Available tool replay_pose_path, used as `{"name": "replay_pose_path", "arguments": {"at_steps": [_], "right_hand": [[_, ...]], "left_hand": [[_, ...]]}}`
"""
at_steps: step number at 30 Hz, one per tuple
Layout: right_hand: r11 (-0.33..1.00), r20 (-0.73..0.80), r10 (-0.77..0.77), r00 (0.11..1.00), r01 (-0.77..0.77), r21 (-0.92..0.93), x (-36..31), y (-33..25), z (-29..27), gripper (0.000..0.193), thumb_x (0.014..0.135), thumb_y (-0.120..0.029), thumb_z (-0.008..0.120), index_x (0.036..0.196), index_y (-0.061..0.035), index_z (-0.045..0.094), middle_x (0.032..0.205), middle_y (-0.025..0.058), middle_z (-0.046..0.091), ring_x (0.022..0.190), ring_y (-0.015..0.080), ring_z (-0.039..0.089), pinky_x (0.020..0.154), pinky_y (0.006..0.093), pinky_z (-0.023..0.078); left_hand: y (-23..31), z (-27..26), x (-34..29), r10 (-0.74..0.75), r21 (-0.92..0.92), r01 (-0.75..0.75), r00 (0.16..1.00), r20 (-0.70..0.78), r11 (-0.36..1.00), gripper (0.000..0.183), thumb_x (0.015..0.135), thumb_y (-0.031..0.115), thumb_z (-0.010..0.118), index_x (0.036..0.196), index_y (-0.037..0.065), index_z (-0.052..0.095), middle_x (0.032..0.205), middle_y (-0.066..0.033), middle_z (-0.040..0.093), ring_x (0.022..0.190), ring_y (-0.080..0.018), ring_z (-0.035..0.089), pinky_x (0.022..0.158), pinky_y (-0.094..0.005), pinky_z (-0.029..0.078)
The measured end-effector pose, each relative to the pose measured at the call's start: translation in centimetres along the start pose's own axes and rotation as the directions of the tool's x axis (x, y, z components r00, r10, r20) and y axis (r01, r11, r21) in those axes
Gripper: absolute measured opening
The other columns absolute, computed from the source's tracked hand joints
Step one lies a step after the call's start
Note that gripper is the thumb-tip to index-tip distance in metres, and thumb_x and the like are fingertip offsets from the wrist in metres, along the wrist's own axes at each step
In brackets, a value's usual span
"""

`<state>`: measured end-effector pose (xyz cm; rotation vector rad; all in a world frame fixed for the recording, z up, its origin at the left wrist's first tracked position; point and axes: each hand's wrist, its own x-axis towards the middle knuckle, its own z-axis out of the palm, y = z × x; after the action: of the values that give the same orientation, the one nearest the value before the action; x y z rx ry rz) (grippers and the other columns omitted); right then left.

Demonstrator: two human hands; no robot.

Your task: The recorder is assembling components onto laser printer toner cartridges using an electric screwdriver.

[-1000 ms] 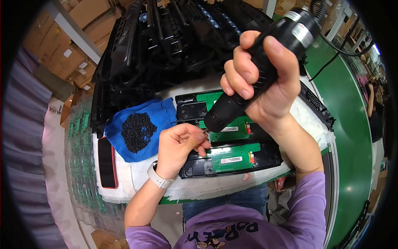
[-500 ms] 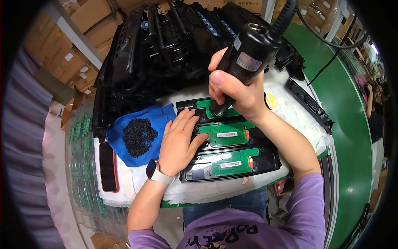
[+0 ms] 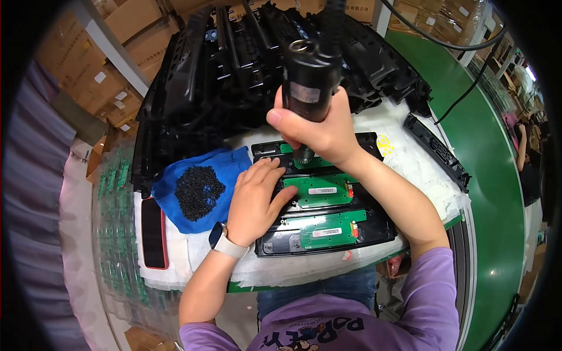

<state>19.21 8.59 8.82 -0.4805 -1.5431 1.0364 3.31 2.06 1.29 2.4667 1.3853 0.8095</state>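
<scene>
My right hand grips a black electric screwdriver held upright, its tip down on the top green circuit board in a black plastic housing. My left hand lies flat on the housing's left end, fingers spread and touching the middle green board. A third green board sits in the housing nearest me. A white watch is on my left wrist.
A blue cloth with a pile of small black screws lies left of the housing. A phone with a red edge sits further left. Black plastic housings are stacked behind. A green conveyor runs on the right; cardboard boxes stand left.
My right hand swung the screwdriver from tilted to upright and brought its tip down onto the top board. My left hand shifted from the screws' side to pressing on the housing.
</scene>
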Motion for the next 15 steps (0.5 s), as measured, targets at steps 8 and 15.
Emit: {"name": "replay_pose_path", "arguments": {"at_steps": [8, 15], "right_hand": [[0.999, 0.028, -0.019, 0.999, 0.02, -0.038, -0.5, -0.5, 0.5, 0.012, 0.076, -0.007, 0.066, 0.073, -0.002, 0.055, 0.053, -0.0002, 0.051, 0.043, 0.0057, 0.046, 0.041, 0.02, 0.034], [0.98, 0.034, 0.118, 0.992, -0.122, 0.155, -1.5, -3.3, -1.4, 0.028, 0.074, -0.018, 0.062, 0.09, -0.0001, 0.046, 0.054, 0.0036, 0.046, 0.04, 0.0112, 0.042, 0.04, 0.0232, 0.035]], "left_hand": [[0.3, -0.1, 0.2, 0.012, -0.02, -0.013, 1.0, -0.029, 1.0, 0.036, 0.08, 0.026, 0.062, 0.101, -0.003, 0.06, 0.112, -0.0179, 0.057, 0.108, -0.0329, 0.05, 0.091, -0.0399, 0.038], [0.2, -1.9, -0.2, 0.066, -0.052, -0.076, 0.981, -0.18, 0.996, 0.023, 0.079, 0.017, 0.063, 0.094, -0.001, 0.061, 0.099, -0.0164, 0.06, 0.095, -0.0324, 0.055, 0.083, -0.0381, 0.043]]}}
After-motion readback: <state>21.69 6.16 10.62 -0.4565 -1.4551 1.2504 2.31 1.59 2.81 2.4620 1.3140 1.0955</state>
